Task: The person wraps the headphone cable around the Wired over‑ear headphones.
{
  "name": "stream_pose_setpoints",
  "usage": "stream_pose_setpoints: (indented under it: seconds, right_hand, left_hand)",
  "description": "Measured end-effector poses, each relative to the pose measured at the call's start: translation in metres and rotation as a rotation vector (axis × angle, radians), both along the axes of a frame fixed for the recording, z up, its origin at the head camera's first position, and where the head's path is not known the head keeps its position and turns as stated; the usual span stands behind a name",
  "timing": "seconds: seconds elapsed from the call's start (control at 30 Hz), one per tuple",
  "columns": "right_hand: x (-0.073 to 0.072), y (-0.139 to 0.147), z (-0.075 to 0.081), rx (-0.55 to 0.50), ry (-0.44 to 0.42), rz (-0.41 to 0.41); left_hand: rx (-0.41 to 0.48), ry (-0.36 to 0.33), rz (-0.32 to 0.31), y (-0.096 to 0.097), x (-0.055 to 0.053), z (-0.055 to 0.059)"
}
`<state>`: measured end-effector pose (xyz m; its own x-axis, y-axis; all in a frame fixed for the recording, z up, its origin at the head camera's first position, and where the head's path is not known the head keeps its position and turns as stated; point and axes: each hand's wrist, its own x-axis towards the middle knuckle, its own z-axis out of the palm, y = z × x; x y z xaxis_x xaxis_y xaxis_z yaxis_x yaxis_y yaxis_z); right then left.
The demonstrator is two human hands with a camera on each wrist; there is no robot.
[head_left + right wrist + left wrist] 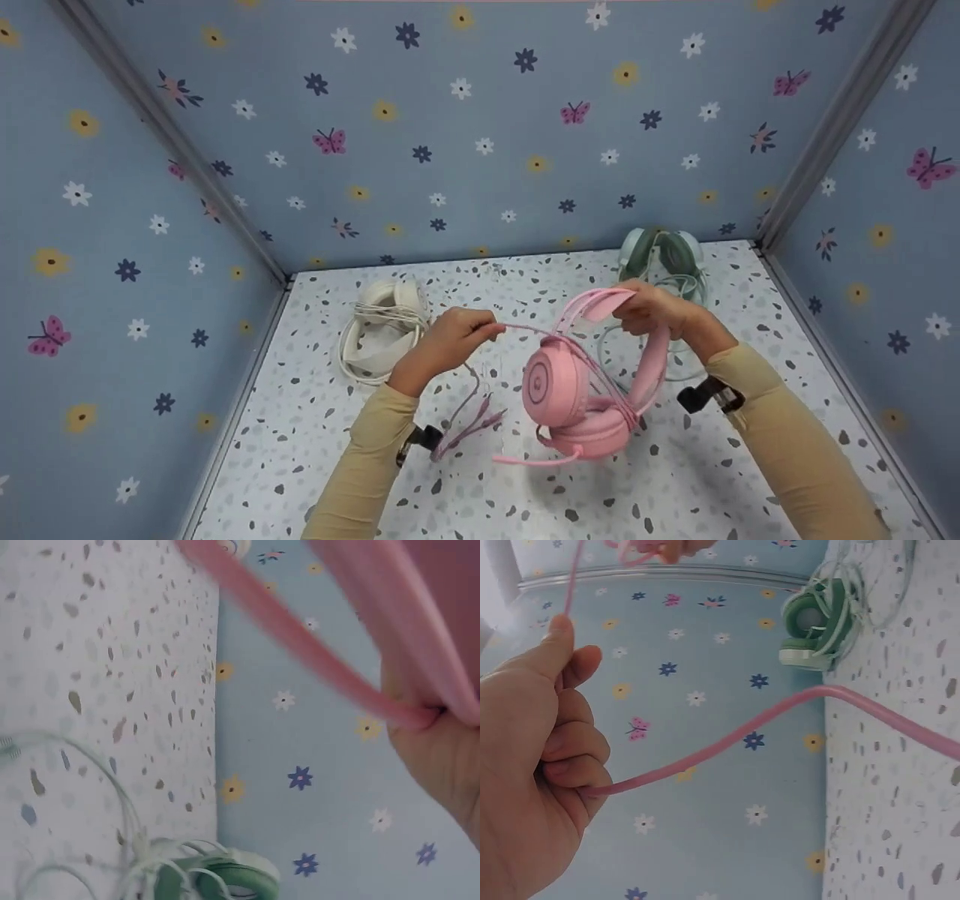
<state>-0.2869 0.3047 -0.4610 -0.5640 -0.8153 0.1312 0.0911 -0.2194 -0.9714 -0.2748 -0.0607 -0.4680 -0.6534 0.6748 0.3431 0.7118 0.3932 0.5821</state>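
Head view: blue patterned walls (480, 172) enclosed a speckled white tabletop (262, 465). Pink headset (551, 390) was held up over the tabletop, right of centre, earcups downward. Green headset (679, 251) lay near the far right corner; white headset (382, 361) lay to the left, beside the left forearm. Right hand (660, 309) gripped the pink headset's headband. Left hand (454, 337) had its fingers curled round the pink cable (720, 745). Microphone boom (536, 462) pointed left. Plugs (484, 406) showed below the left hand; contact with the tabletop could not be determined.
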Motion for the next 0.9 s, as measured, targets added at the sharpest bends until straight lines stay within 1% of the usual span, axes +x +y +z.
stream_pose_setpoints:
  seconds: [0.03, 0.1, 0.17, 0.27, 0.33, 0.37, 0.4, 0.47, 0.53, 0.6, 0.63, 0.7, 0.77, 0.83, 0.9]
  right_hand:
    - [-0.002, 0.002, -0.004, -0.080, -0.039, 0.043]
    - [-0.007, 0.006, -0.012, -0.202, -0.084, 0.100]
    - [-0.010, 0.010, -0.020, -0.283, -0.138, 0.130]
    - [-0.013, 0.016, -0.029, -0.419, -0.240, 0.164]
    - [-0.013, 0.020, -0.032, -0.512, -0.301, 0.160]
    - [-0.013, 0.022, -0.032, -0.562, -0.330, 0.147]
    - [-0.013, 0.024, -0.031, -0.609, -0.360, 0.118]
    - [-0.012, 0.027, -0.028, -0.689, -0.414, 0.040]
    - [-0.010, 0.030, -0.023, -0.744, -0.464, -0.083]
    - [-0.008, 0.032, -0.018, -0.767, -0.505, -0.237]
    - [-0.008, 0.033, -0.016, -0.761, -0.520, -0.324]
    - [-0.007, 0.033, -0.012, -0.713, -0.545, -0.503]
    - [-0.006, 0.032, -0.009, -0.655, -0.579, -0.649]
    - [-0.006, 0.031, -0.008, -0.613, -0.631, -0.761]
    - [-0.005, 0.029, -0.007, -0.604, -0.676, -0.846]
  left_hand:
    - [0.012, -0.037, -0.005, 0.001, -0.001, -0.006]
    - [0.054, -0.103, -0.018, 0.005, -0.002, -0.018]
    - [0.108, -0.157, -0.031, 0.009, -0.003, -0.030]
    - [0.180, -0.224, -0.037, 0.012, 0.000, -0.049]
    - [0.223, -0.257, -0.034, 0.013, 0.004, -0.063]
    - [0.237, -0.274, -0.031, 0.013, 0.006, -0.068]
    - [0.243, -0.287, -0.021, 0.014, 0.010, -0.073]
    - [0.253, -0.327, -0.001, 0.013, 0.016, -0.083]
    - [0.243, -0.374, 0.023, 0.014, 0.025, -0.091]
    - [0.228, -0.404, 0.056, 0.015, 0.032, -0.099]
    - [0.229, -0.412, 0.069, 0.016, 0.035, -0.103]
    - [0.238, -0.410, 0.095, 0.020, 0.042, -0.108]
    - [0.254, -0.398, 0.128, 0.024, 0.050, -0.113]
    - [0.270, -0.397, 0.156, 0.030, 0.059, -0.118]
    - [0.282, -0.406, 0.169, 0.037, 0.070, -0.121]
